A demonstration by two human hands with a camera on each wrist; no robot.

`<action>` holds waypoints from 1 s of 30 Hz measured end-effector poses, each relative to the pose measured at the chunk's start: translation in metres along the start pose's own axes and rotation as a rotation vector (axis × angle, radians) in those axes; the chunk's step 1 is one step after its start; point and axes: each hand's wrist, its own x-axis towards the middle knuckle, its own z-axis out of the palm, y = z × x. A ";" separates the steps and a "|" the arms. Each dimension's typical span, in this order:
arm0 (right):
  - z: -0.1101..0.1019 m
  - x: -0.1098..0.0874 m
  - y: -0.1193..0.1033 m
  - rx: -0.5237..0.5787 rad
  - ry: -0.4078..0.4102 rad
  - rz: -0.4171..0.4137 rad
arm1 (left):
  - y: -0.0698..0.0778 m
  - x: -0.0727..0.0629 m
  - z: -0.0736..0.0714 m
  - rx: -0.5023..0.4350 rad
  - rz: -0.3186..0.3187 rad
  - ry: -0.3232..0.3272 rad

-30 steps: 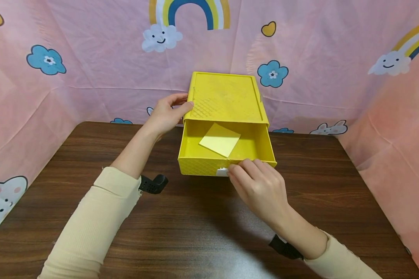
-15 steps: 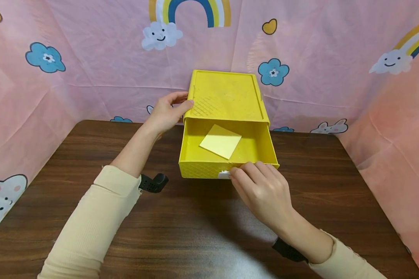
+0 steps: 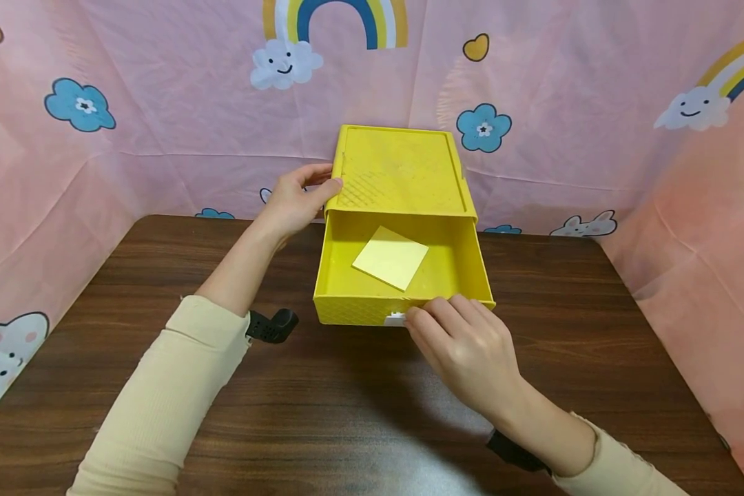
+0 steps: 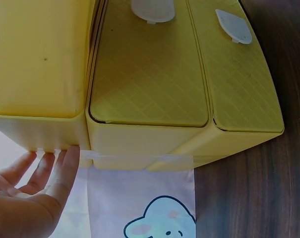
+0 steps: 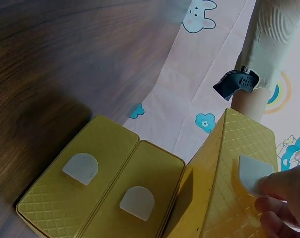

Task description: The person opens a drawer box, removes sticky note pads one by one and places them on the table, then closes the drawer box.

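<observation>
A yellow drawer cabinet (image 3: 403, 172) stands at the back of the table. Its top drawer (image 3: 455, 265) is pulled out, and a pale yellow pad of sticky notes (image 3: 391, 257) lies inside. My right hand (image 3: 465, 344) holds the drawer's white handle (image 5: 254, 173), thumb against it and fingers curled. On the cabinet's left side rests my left hand (image 3: 294, 203), its thumb at the top edge. The left wrist view shows its fairly straight fingers (image 4: 65, 173) touching the side wall.
Two lower drawers (image 4: 150, 74) with white handles (image 5: 137, 203) are closed beneath the top one. Dark wooden table (image 3: 322, 413) lies in front. Pink printed cloth (image 3: 192, 89) hangs behind and at both sides, close to the cabinet's back.
The top drawer has slid a little farther out toward me, the right hand moving with its handle. The sticky notes moved along with it. The left hand stays in place.
</observation>
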 end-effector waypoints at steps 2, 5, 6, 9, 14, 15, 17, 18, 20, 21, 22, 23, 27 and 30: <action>-0.001 0.000 -0.001 0.002 0.005 -0.006 | 0.000 0.000 0.000 0.001 0.000 0.001; -0.003 0.000 -0.002 0.008 0.013 -0.016 | 0.000 0.000 0.000 0.001 0.001 0.001; -0.004 -0.001 -0.003 0.008 0.014 -0.019 | 0.000 0.000 0.000 0.000 0.000 0.001; -0.006 -0.001 -0.004 0.015 0.014 -0.022 | 0.000 0.000 0.001 -0.004 0.000 0.001; -0.009 0.000 -0.007 0.021 0.029 -0.031 | -0.001 0.000 0.001 0.003 -0.001 -0.003; -0.010 0.001 -0.007 0.021 0.033 -0.034 | -0.001 0.000 0.001 0.005 0.000 -0.005; -0.011 0.002 -0.008 0.023 0.040 -0.039 | 0.000 0.000 0.001 0.009 0.003 -0.007; -0.011 0.002 -0.009 0.025 0.044 -0.041 | 0.000 0.000 0.000 0.009 0.004 -0.008; -0.012 0.002 -0.010 0.027 0.049 -0.045 | 0.000 0.001 0.000 0.020 0.007 -0.006; -0.013 0.002 -0.010 0.029 0.048 -0.046 | 0.000 0.001 0.000 0.022 0.008 -0.005; -0.013 0.001 -0.010 0.031 0.047 -0.047 | 0.000 0.001 0.000 0.024 0.007 -0.003; -0.013 0.001 -0.011 0.032 0.046 -0.048 | 0.000 0.001 0.000 0.024 0.006 -0.003; -0.014 0.000 -0.011 0.038 0.032 -0.049 | -0.001 0.001 0.000 0.018 0.002 -0.002; -0.014 -0.001 -0.012 0.040 0.025 -0.050 | -0.001 0.001 0.000 0.027 0.004 -0.001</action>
